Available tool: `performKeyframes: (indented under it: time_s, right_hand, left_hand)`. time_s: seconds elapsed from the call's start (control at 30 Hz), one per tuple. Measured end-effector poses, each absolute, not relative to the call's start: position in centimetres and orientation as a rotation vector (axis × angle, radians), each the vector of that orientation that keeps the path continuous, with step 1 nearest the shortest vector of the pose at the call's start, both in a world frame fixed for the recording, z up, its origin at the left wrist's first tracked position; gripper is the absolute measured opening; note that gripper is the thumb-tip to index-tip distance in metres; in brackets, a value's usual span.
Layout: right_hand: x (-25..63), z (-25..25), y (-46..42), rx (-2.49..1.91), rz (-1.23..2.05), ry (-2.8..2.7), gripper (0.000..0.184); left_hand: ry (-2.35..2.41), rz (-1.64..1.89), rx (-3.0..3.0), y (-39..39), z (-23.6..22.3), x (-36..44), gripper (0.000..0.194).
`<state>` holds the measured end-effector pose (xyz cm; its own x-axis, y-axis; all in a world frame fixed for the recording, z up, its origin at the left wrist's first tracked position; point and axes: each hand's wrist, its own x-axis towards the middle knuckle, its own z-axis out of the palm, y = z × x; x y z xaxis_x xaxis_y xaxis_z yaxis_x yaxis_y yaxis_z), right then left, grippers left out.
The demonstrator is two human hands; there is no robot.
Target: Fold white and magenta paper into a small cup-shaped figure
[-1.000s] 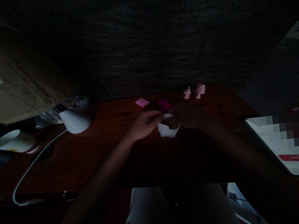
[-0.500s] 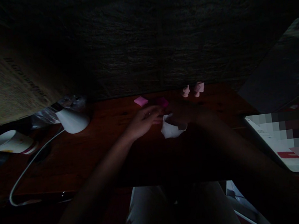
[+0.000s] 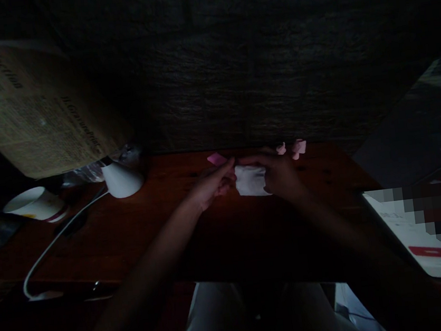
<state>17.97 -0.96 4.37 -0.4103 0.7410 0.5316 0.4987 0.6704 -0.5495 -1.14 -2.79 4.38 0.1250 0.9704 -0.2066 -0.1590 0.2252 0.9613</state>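
Observation:
A small, slightly creased white sheet (image 3: 251, 180), paper or tissue, is spread between my hands above the dark wooden table. My right hand (image 3: 283, 177) grips its right side, the index finger reaching along the top edge. On the other side, my left hand (image 3: 217, 184) has its fingers curled in and its thumb and finger pinched at the sheet's upper left corner. A pink folded square (image 3: 215, 159) lies just beyond my left hand. Behind my right hand stand two small pale pink shapes, one squat (image 3: 281, 148) and one taller (image 3: 299, 148). Dim light blurs the fingertips.
At the left are a white cone-shaped lamp base (image 3: 122, 181) with a cable (image 3: 63, 221), a paper cup (image 3: 36, 204) and a printed brown paper bag (image 3: 51, 115). A tablet-like screen (image 3: 420, 238) lies at right. A dark brick-patterned wall (image 3: 234, 79) closes the back.
The white sheet, crumpled and cup-like before, is now flatter and squarer. My right hand has shifted to its right side. The magenta piece near my fingers is no longer visible. The view has tilted slightly.

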Motion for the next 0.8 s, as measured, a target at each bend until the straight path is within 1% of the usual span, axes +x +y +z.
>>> performKeyframes:
  time_s: [0.13,0.27,0.4,0.53,0.7,0.8]
  right_hand:
    - [18.3,3.9,-0.8,-0.785,0.211,-2.086,0.045]
    - [18.4,3.5,-0.6,-0.713,0.104,-2.091,0.053]
    - [18.4,3.1,-0.2,-0.743,0.093,-2.128,0.060]
    - [18.5,2.6,0.4,-0.760,0.149,-2.188,0.058]
    - [18.7,3.0,0.3,-0.769,0.113,-2.250,0.064]
    - [18.6,3.5,-0.1,-0.785,0.062,-2.245,0.063]
  left_hand:
    - [1.023,1.024,1.032,-3.0,4.6,-1.2,0.040]
    - [1.013,1.032,1.092,-3.1,4.4,-1.3,0.037]
    - [0.928,1.010,1.165,-3.0,3.9,-1.4,0.034]
    - [0.907,1.000,1.192,-2.8,3.5,-1.4,0.033]
    - [0.900,0.980,1.165,-2.7,3.5,-1.4,0.037]
    - [0.894,0.979,1.134,-2.6,3.4,-1.3,0.041]
